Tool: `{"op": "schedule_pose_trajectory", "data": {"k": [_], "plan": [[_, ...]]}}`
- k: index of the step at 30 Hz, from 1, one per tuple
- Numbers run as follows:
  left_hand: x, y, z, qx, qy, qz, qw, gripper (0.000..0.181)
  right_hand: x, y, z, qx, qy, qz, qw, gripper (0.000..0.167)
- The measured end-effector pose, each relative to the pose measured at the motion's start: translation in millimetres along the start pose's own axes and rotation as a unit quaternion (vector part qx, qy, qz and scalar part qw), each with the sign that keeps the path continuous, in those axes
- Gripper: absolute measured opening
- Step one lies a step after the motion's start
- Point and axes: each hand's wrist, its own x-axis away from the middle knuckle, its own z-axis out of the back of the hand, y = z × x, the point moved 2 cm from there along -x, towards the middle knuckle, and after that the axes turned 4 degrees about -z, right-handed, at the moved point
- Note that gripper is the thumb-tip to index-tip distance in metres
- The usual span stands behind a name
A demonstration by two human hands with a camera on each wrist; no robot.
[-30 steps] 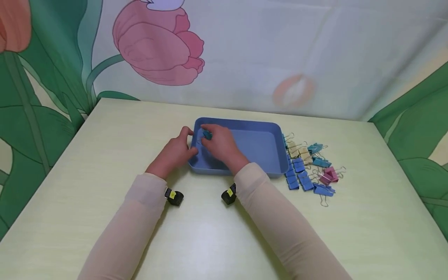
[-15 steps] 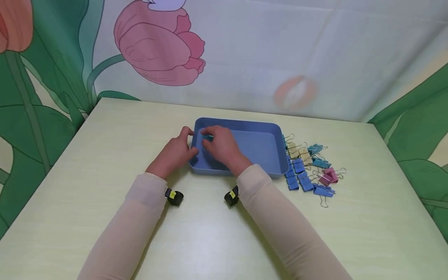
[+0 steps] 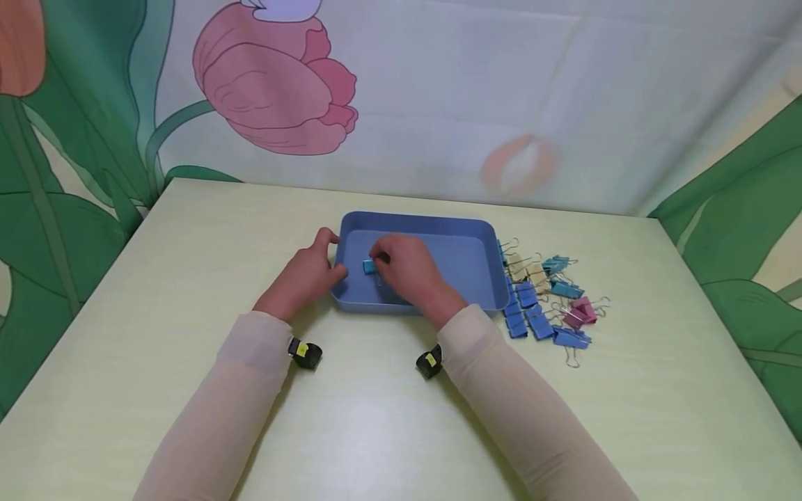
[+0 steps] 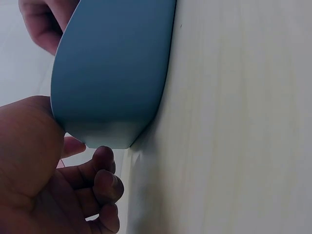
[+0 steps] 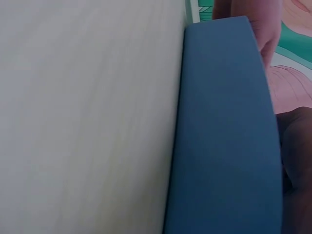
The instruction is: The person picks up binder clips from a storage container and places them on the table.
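A blue rectangular tray (image 3: pixel 460 261) lies on the table in the head view. At its left end my left hand (image 3: pixel 305 275) holds the tray's wall, thumb at the rim; the left wrist view shows that hand (image 4: pixel 36 170) with its fingers curled by the tray's corner. Inside the tray, towards the left, my right hand (image 3: pixel 410 270) pinches a teal binder clip (image 3: pixel 368 266), partly covered by the fingertips. The right wrist view is mostly filled by the tray's side wall (image 5: pixel 224 131), which hides the clip.
Right of the tray lie several binder clips: blue ones (image 3: pixel 539 321), cream ones (image 3: pixel 517 266), teal ones (image 3: pixel 567 289) and pink ones (image 3: pixel 579 313). The pale table (image 3: pixel 376 417) runs back to a flower-printed cloth (image 3: pixel 426 104). Each wrist wears a small black camera (image 3: pixel 307 353).
My right hand has moved right and slightly nearer inside the tray, with the teal clip showing more at its fingertips. The left hand stays at the tray's left end.
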Motion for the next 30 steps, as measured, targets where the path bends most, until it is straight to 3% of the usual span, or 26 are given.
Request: {"op": "schedule_pose_trajectory", "data": {"k": [9, 16, 23, 30], "plan": [[-0.4, 0.9, -0.3, -0.002, -0.006, 0.009, 0.9999, 0.054, 26.5, 6.8, 22.4, -0.047, 0.031, -0.018, 0.9983, 0.016], [0.9, 1.4, -0.7, -0.002, -0.006, 0.006, 1.0, 0.054, 47.1, 23.8, 40.7, -0.118, 0.078, -0.018, 0.9898, 0.011], [0.4, -0.5, -0.8, -0.001, -0.006, 0.004, 1.0, 0.054, 68.2, 38.4, 65.0, -0.087, 0.151, -0.008, 0.9846, 0.009], [0.1, 1.1, -0.7, -0.003, -0.008, 0.006, 0.9999, 0.054, 85.9, 60.3, 85.0, -0.074, 0.19, -0.025, 0.9786, 0.008]]}}
